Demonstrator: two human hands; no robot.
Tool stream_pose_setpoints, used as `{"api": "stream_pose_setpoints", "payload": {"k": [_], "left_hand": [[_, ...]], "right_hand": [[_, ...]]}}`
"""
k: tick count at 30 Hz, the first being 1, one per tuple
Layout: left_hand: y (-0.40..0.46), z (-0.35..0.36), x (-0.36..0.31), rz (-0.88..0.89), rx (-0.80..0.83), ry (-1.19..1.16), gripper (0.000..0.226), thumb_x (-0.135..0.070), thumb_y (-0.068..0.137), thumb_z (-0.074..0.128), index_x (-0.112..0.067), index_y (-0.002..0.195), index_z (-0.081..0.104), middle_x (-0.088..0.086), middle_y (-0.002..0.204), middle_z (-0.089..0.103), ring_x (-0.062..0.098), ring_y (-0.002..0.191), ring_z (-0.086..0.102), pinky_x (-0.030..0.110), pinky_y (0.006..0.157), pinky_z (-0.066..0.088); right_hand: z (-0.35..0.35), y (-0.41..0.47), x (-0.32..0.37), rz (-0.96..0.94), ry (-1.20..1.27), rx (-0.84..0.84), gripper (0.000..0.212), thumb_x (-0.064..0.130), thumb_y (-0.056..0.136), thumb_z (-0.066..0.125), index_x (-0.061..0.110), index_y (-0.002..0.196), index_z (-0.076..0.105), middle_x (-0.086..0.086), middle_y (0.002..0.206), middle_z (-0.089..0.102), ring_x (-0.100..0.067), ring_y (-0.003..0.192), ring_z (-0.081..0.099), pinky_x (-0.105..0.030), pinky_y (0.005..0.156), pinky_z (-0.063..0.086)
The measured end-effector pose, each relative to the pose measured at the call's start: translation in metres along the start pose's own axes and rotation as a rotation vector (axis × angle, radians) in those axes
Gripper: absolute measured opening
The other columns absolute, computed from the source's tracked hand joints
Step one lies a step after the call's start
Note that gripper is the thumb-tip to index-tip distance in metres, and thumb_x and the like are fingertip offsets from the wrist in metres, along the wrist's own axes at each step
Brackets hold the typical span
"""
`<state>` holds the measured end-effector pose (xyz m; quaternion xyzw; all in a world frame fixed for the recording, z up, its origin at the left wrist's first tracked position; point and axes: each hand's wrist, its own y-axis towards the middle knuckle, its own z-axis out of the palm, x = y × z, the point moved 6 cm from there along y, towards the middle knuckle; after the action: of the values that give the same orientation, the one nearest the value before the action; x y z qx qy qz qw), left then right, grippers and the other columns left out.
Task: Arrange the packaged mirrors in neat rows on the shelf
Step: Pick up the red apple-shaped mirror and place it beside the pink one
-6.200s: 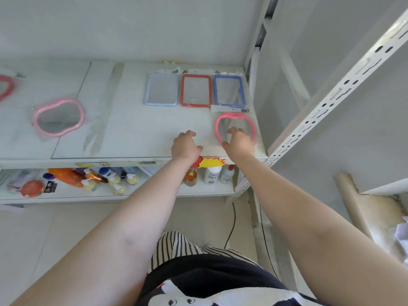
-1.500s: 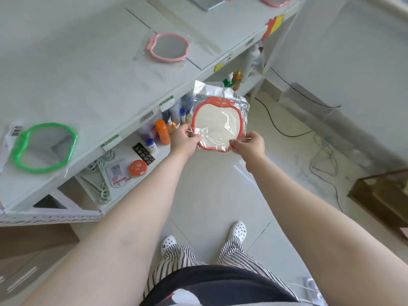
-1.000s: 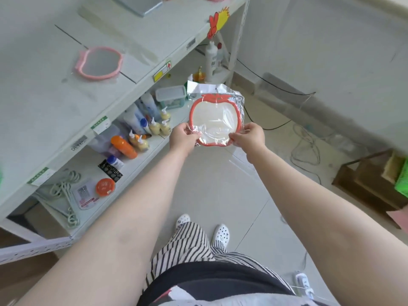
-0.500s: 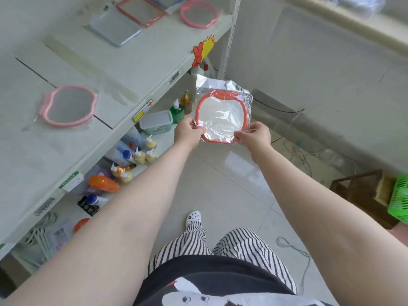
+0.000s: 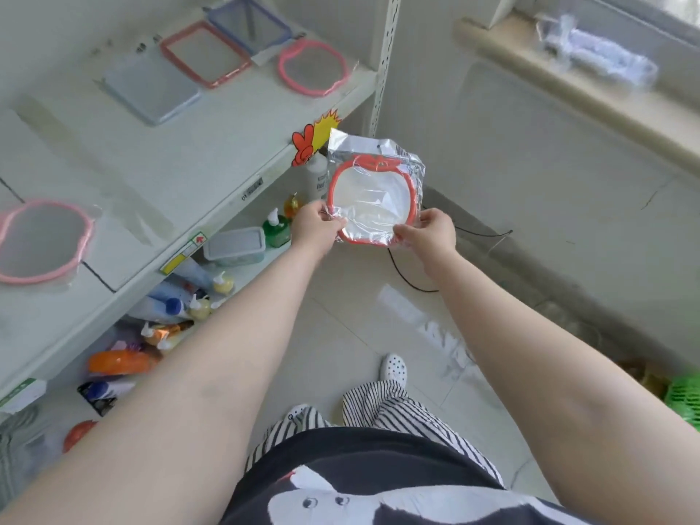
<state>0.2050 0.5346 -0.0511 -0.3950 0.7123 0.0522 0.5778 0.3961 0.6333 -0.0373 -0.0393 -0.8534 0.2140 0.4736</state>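
Observation:
A red apple-shaped mirror (image 5: 373, 195) in a clear plastic bag hangs in the air off the shelf's front edge. My left hand (image 5: 316, 227) pinches its lower left rim and my right hand (image 5: 430, 231) its lower right rim. On the white shelf (image 5: 212, 153) lie a pale blue rectangular mirror (image 5: 151, 90), a red rectangular mirror (image 5: 204, 53), a dark blue rectangular mirror (image 5: 250, 24), a pink apple-shaped mirror (image 5: 312, 68) at the far right end, and another pink apple-shaped mirror (image 5: 41, 240) at the left.
The lower shelf holds bottles (image 5: 189, 297), a lidded plastic box (image 5: 235, 246) and a green bottle (image 5: 276, 229). A perforated shelf post (image 5: 382, 62) stands at the right end. A black cable (image 5: 413, 282) crosses the tiled floor. A green basket (image 5: 683, 401) sits at the right edge.
The view has swung right along the shelf, bringing the row of rectangular mirrors into sight. Both hands still hold the red mirror, carried closer to the shelf's right end.

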Motion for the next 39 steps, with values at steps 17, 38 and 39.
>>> {"api": "stream_pose_setpoints", "payload": {"k": [17,38,39], "left_hand": [[0.097,-0.003,-0.063,-0.069,-0.278,-0.167,0.011,-0.005,0.082,0.063,-0.013,0.085,0.056,0.007,0.087,0.063,0.019,0.073,0.058,0.025,0.06,0.05],[0.2,-0.147,-0.035,-0.314,-0.478,-0.525,0.023,0.008,0.08,0.068,-0.012,0.076,0.056,0.008,0.076,0.062,0.017,0.066,0.062,0.016,0.053,0.056],[0.2,-0.148,-0.034,-0.317,-0.476,-0.55,0.023,0.009,0.079,0.068,-0.011,0.077,0.057,0.008,0.076,0.062,0.016,0.063,0.062,0.014,0.05,0.055]], "right_hand": [[0.031,0.149,0.108,-0.199,-0.115,0.23,0.028,0.017,0.071,0.075,0.012,0.093,0.059,-0.004,0.087,0.069,-0.026,0.083,0.07,-0.038,0.074,0.058],[0.23,0.23,0.259,-0.298,-0.182,0.557,0.031,0.003,0.075,0.073,0.005,0.106,0.067,-0.002,0.081,0.064,-0.016,0.07,0.059,-0.034,0.076,0.053],[0.237,0.233,0.266,-0.282,-0.145,0.575,0.034,0.001,0.077,0.071,0.002,0.111,0.066,-0.006,0.083,0.065,-0.016,0.068,0.059,-0.035,0.08,0.054]]}}
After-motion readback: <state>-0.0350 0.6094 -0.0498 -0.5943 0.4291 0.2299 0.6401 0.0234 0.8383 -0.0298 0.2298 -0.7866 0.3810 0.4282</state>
